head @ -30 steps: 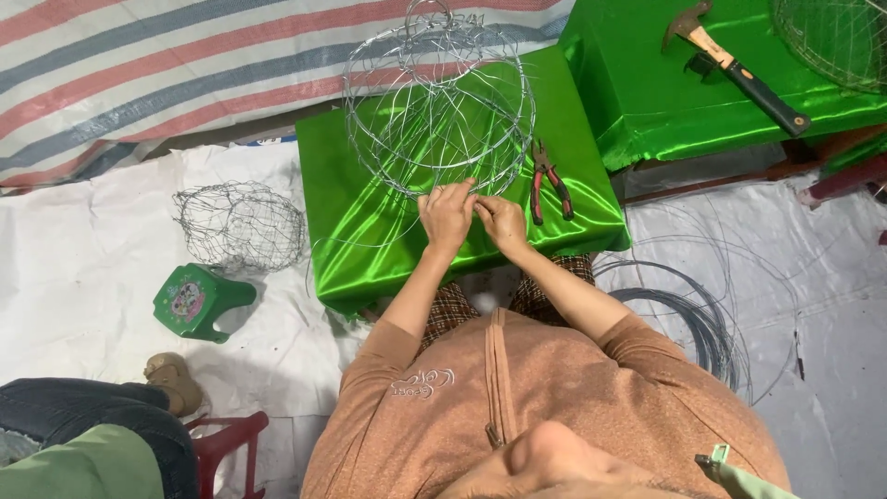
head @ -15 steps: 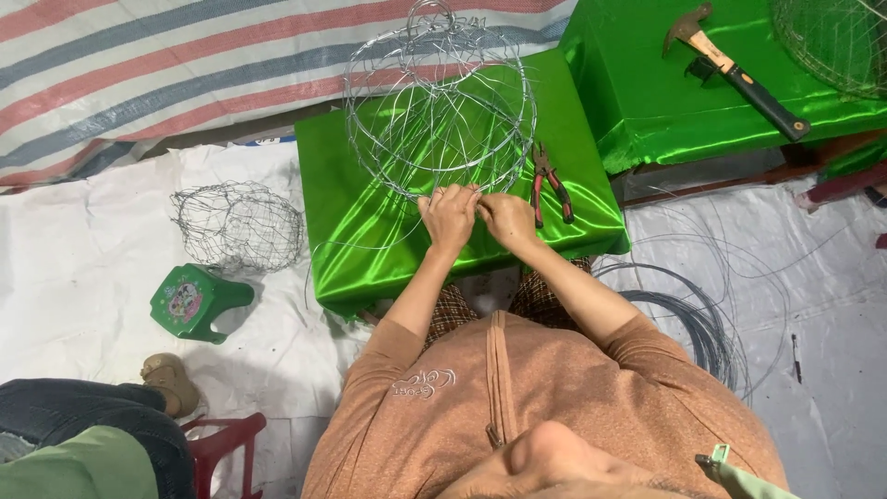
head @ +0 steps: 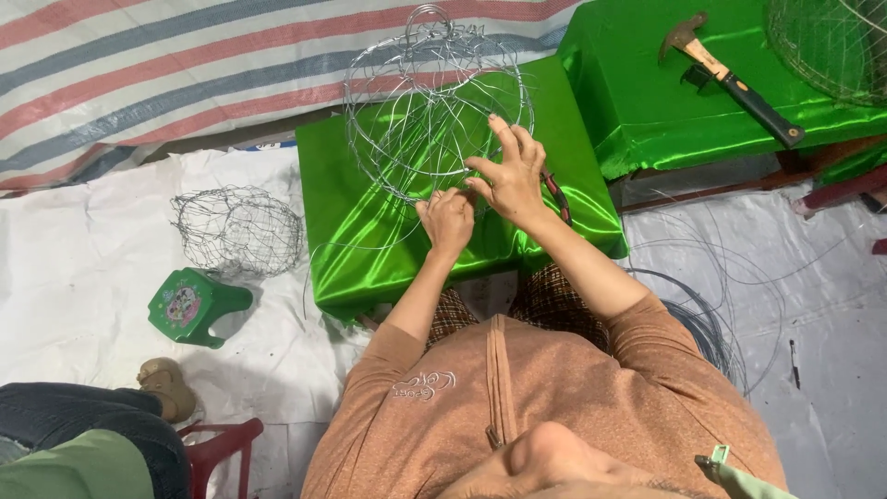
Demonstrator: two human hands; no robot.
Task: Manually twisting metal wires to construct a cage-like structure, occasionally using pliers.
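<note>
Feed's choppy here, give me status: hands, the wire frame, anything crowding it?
Left hand pinching wire at frame's lower rim. Right hand fingers spread on the wire frame, which sits on green-draped box. Pliers partly hidden under right wrist.

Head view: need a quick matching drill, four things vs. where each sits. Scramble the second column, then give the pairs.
Things:
1. hammer
2. small wire cage
3. green stool
4. wire frame

Places:
A. on the white sheet, tipped on its side
B. on the near green box, at both hands
C. on the far green box, upper right
D. on the white sheet, just above the stool

Pairs: 1-C, 2-D, 3-A, 4-B
</note>
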